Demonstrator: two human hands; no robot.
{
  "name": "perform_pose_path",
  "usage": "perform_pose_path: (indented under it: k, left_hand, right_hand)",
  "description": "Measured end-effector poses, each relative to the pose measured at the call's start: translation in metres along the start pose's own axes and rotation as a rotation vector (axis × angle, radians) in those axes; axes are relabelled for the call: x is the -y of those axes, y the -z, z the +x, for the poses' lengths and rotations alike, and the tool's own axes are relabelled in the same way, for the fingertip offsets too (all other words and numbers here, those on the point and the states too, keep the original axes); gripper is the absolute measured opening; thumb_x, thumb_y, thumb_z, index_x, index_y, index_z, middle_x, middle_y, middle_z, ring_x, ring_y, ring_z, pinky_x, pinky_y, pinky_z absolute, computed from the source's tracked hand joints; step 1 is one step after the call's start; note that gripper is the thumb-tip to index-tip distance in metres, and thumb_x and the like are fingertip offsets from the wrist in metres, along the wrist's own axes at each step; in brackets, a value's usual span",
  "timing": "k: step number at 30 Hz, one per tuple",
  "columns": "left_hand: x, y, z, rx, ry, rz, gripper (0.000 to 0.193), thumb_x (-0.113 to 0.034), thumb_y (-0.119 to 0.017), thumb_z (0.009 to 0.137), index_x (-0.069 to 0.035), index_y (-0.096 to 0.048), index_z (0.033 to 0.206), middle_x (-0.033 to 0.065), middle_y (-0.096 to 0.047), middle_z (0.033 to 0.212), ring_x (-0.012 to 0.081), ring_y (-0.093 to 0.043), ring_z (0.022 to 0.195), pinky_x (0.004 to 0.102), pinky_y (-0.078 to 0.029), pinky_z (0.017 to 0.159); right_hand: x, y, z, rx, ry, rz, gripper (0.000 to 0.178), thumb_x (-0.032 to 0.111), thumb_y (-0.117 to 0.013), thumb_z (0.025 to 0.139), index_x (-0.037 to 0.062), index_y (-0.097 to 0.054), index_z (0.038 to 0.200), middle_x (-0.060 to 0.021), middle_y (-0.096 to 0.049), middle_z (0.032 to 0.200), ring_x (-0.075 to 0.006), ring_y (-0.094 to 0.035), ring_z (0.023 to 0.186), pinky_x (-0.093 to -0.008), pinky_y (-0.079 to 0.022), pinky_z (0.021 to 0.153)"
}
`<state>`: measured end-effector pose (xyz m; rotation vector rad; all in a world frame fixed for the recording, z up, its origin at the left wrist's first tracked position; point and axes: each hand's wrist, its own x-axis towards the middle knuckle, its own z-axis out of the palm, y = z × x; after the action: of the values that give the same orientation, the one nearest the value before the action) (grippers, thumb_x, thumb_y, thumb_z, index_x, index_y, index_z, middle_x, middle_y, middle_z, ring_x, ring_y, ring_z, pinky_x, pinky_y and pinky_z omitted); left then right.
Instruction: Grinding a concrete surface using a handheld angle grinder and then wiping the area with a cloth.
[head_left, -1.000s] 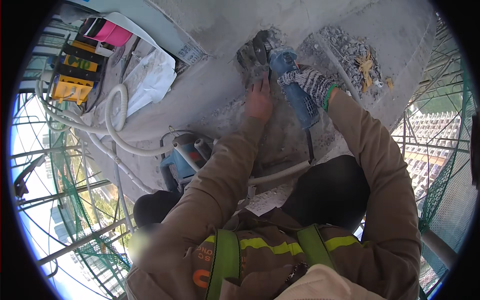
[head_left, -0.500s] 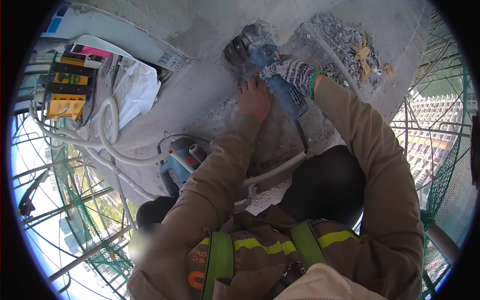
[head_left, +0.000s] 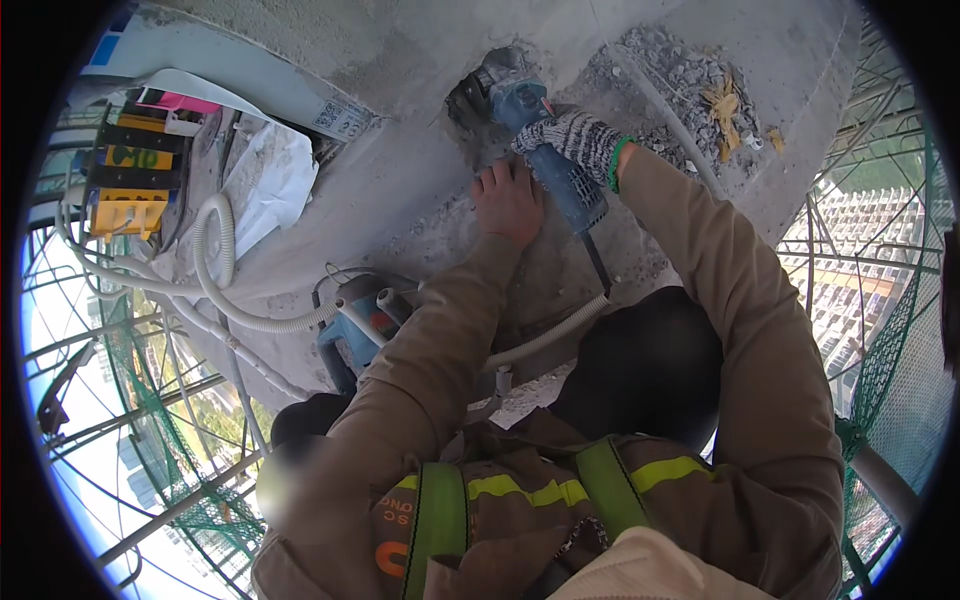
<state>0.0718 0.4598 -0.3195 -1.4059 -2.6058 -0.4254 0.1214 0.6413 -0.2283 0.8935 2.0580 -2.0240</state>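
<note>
My right hand (head_left: pixel 575 142), in a black-and-white knitted glove with a green cuff, is wrapped round the body of a blue angle grinder (head_left: pixel 572 190). The grinder's guarded head (head_left: pixel 490 88) sits at a dark, rough hollow in the concrete (head_left: pixel 420 150). Its cord runs from the rear end toward my knees. Bare and flat on the concrete just left of the grinder, my left hand (head_left: pixel 508 203) has its fingers stretched out and holds nothing. The disc's edge is hard to make out in the hollow.
Another blue power tool (head_left: pixel 358 335) lies by my left forearm, with a ribbed pale hose (head_left: pixel 270 322) beside it. Broken concrete rubble (head_left: pixel 690 90) is heaped at upper right. A yellow-and-black box (head_left: pixel 130 210) and a torn white sheet (head_left: pixel 275 185) are at left. Green netting (head_left: pixel 885 370) and metal bars border the ledge.
The grinder's rear end and my right hand have shifted slightly left. My left hand stays flat in nearly the same place.
</note>
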Motion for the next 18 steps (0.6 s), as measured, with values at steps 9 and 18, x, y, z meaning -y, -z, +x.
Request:
perform_pose_path:
  k: [9, 18]
  left_hand:
    - [0.0, 0.0, -0.002, -0.042, -0.023, -0.013, 0.037, -0.027, -0.065, 0.086, -0.001, -0.068, 0.112, 0.0162, -0.056, 0.115, 0.0371, -0.052, 0.11, 0.0517, -0.04, 0.09]
    - [0.001, -0.001, -0.004, -0.073, -0.044, -0.024, 0.036, -0.025, -0.064, 0.086, 0.0, -0.067, 0.112, 0.017, -0.056, 0.113, 0.0374, -0.053, 0.107, 0.0516, -0.041, 0.088]
  right_hand:
    - [-0.014, 0.001, 0.016, -0.018, 0.079, -0.081, 0.055, 0.046, -0.083, 0.075, -0.0009, -0.076, 0.103, -0.0205, -0.075, 0.101, -0.0313, -0.072, 0.092, -0.0407, -0.057, 0.085]
    - [-0.025, 0.002, 0.034, 0.006, 0.269, -0.31, 0.06, 0.059, -0.076, 0.078, 0.0103, -0.077, 0.112, -0.0239, -0.073, 0.111, -0.0355, -0.069, 0.105, -0.0436, -0.053, 0.095]
